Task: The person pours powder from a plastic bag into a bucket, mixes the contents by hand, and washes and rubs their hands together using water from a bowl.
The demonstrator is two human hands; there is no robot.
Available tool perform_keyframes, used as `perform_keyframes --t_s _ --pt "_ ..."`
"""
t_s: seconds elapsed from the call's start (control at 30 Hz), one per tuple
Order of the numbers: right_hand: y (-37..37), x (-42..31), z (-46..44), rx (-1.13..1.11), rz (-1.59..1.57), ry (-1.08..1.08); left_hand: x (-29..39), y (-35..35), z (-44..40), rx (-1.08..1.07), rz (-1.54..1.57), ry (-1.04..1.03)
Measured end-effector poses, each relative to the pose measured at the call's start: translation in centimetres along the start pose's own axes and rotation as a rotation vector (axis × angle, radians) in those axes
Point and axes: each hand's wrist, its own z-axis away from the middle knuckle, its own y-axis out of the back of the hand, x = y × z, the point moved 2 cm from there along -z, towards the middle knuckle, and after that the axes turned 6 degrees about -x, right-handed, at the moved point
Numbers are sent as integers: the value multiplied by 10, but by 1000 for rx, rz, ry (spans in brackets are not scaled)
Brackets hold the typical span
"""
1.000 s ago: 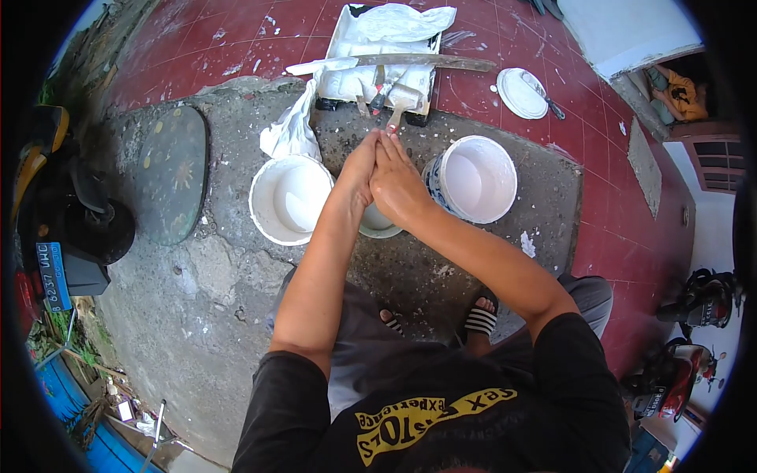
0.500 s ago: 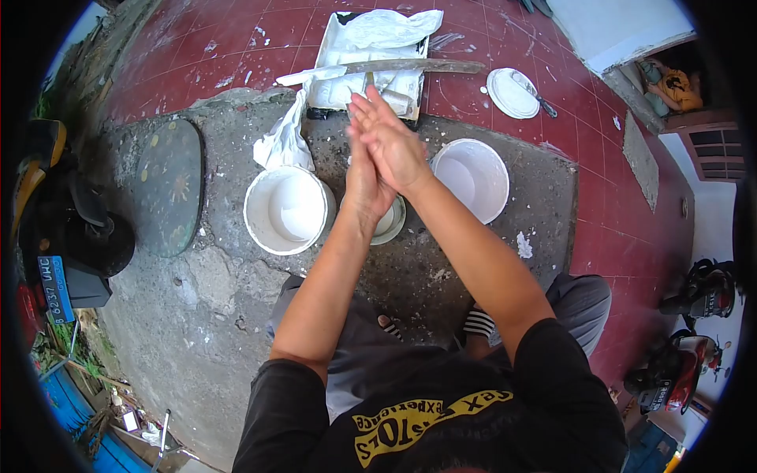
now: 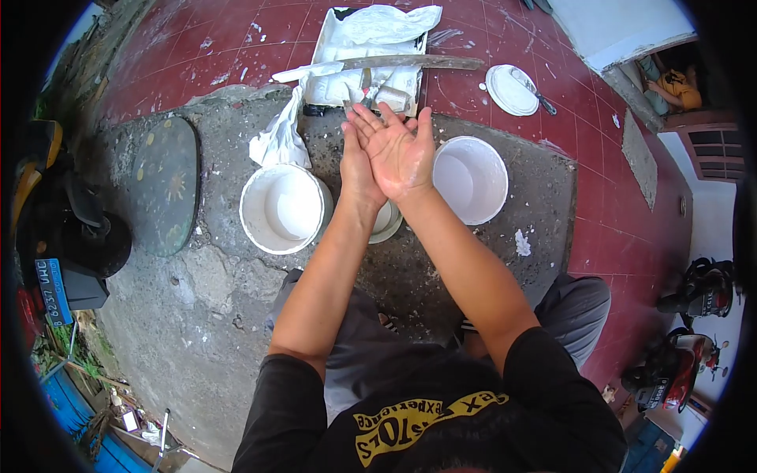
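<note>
My right hand [image 3: 400, 158] is palm up with its fingers spread and holds nothing; a whitish smear shows on its palm. Beside and partly under it, touching, is my left hand [image 3: 359, 167], its fingers stretched out and partly hidden. Left of the hands stands a white bucket [image 3: 247, 206] with white liquid inside, and to the right a second bucket [image 3: 500, 188] with pale liquid. A smaller container [image 3: 386, 229] is half hidden below my wrists. Beyond my fingertips lies a paint tray [image 3: 325, 47] with a roller [image 3: 393, 98] in it.
A long wooden stick [image 3: 441, 61] crosses the tray. White plastic [image 3: 277, 142] lies by the left bucket. A white lid [image 3: 509, 93] with a scraper [image 3: 544, 102] rests on red tiles. An oval board [image 3: 165, 185] is at left. A person [image 3: 676, 88] sits in a doorway; motorbikes stand right.
My hands were pressed together and rubbing; now my right palm has turned upward and opened, with my left hand beside it. The view has shifted slightly.
</note>
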Motion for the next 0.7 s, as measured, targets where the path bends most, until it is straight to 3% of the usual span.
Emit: perform_keyframes --t_s 0.03,0.07,0.13,0.17,0.33,0.4,0.43,0.47,0.53,0.63,0.7 --pt "12 -4 -11 15 105 1 -7 0 -1 223 -174 -112" --pt "23 -12 -27 13 104 5 -20 -4 3 219 -176 -110" --pt "32 -27 -49 25 748 195 -44 -15 19 117 -114 156" --pt "37 -28 -47 145 601 164 -40 -11 10 114 7 100" --pt "29 0 -1 151 350 -14 11 6 3 191 37 -38" --pt "35 -3 4 -22 1227 -19 -3 -2 13 202 -86 86" --pt "27 -9 2 55 1615 26 -11 -5 17 198 -92 95" --pt "29 -12 -1 66 1608 31 -19 -6 23 215 -94 142" --pt "42 -17 -17 170 2064 -35 -22 -6 23 227 -101 180" --pt "49 -5 -8 -25 2221 29 -18 7 14 285 -142 119" --pt "42 6 14 -254 2590 27 -1 25 9 582 -615 73"
